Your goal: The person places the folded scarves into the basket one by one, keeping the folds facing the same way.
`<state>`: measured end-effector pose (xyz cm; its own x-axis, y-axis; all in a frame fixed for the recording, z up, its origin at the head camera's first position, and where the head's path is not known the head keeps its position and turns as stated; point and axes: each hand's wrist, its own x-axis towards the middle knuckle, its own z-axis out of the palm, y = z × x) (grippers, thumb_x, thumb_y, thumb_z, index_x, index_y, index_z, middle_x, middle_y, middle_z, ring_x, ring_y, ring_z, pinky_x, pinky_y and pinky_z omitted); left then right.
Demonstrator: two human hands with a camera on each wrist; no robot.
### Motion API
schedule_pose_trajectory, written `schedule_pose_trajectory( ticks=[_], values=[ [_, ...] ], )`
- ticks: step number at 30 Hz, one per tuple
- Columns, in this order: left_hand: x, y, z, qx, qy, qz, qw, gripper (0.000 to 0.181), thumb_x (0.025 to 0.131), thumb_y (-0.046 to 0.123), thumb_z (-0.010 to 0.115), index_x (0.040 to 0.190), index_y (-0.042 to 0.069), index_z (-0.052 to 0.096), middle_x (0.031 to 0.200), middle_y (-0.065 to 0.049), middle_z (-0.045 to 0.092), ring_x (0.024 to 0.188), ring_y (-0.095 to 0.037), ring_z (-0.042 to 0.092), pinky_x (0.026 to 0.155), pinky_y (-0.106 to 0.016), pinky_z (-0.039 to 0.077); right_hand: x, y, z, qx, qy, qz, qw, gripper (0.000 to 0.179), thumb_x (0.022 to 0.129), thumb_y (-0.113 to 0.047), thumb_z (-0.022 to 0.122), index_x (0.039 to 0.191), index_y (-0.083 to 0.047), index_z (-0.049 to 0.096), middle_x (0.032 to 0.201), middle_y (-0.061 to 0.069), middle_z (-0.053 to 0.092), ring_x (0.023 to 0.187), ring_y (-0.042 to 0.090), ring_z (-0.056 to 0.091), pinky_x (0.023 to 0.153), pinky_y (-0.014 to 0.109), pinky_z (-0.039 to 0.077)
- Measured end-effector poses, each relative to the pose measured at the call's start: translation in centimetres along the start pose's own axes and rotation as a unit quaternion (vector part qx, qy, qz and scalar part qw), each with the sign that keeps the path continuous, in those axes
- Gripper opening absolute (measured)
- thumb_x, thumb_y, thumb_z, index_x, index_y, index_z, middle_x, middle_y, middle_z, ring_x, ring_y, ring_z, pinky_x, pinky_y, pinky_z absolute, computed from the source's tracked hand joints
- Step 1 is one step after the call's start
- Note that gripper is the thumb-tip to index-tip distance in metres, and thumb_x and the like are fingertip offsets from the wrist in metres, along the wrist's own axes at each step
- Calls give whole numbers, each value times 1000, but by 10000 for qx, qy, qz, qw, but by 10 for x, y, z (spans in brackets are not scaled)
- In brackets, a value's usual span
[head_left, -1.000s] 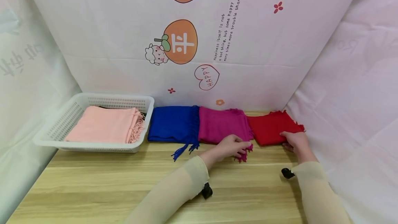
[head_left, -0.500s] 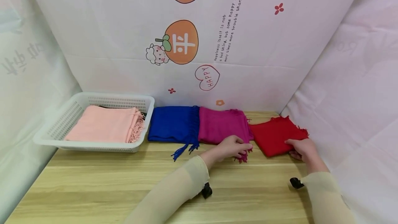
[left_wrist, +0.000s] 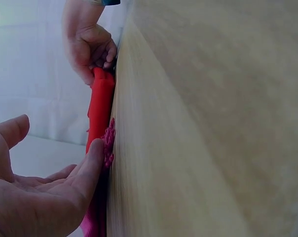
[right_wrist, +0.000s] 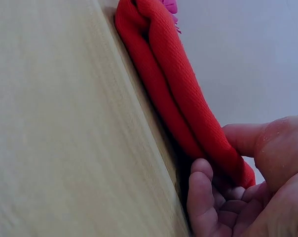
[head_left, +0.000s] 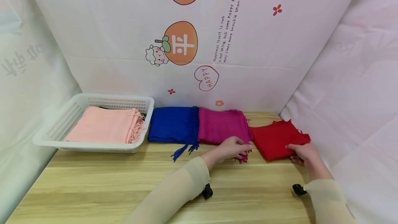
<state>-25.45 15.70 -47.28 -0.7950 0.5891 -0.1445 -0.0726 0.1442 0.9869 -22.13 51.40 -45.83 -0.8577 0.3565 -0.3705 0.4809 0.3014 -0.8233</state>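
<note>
A folded red scarf [head_left: 275, 139] lies at the right end of a row of scarves, its fringe toward the right wall. My right hand [head_left: 306, 153] pinches its near right corner, thumb on top and fingers curled at the underside; the right wrist view shows the folded layers [right_wrist: 173, 94] between them. My left hand [head_left: 230, 148] rests at the near edge of a folded magenta scarf [head_left: 222, 123], over its fringe. In the left wrist view the left thumb stands apart from the fingers, and a fingertip touches the magenta fringe [left_wrist: 109, 138].
A folded blue scarf [head_left: 172, 123] lies left of the magenta one, tassels hanging toward the front. Farther left, a white plastic basket [head_left: 46, 142] holds a folded pink scarf [head_left: 102, 123]. Printed white cloth [head_left: 248, 78] stands behind the wooden table [head_left: 102, 186], with white cloth on both sides.
My right hand has drawn the red scarf toward the front and slightly right, turning it a little and baring table behind it. The left hand has stayed by the magenta scarf.
</note>
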Motion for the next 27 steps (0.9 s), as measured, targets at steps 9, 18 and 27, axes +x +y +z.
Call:
schedule_pose_trajectory(
  ticks=[9,18,27],
  values=[
    [-2,1,0,-61,-58,-89,9999,58,103,36,82,138,-7,65,113,-16,78,105,-26,80,90,-39,67,-4,5,-3,-153,-140,3,9998,47,105,-28,78,121,7,51,76,1,64,66,15,72,67,32,66],
    [-3,0,3,46,-5,-86,10000,58,103,35,83,138,-8,65,111,-15,78,102,-26,80,87,-39,67,-16,9,-2,-200,-446,-26,9988,36,106,-27,77,114,2,56,69,0,65,63,13,71,65,29,65],
    [-5,1,8,-124,-120,-100,9998,58,103,34,84,138,-8,64,104,-18,80,101,-33,81,88,-44,67,-29,15,-7,-323,-611,103,9976,36,105,-29,77,108,0,56,66,-1,65,61,10,69,63,26,63]
  ],
)
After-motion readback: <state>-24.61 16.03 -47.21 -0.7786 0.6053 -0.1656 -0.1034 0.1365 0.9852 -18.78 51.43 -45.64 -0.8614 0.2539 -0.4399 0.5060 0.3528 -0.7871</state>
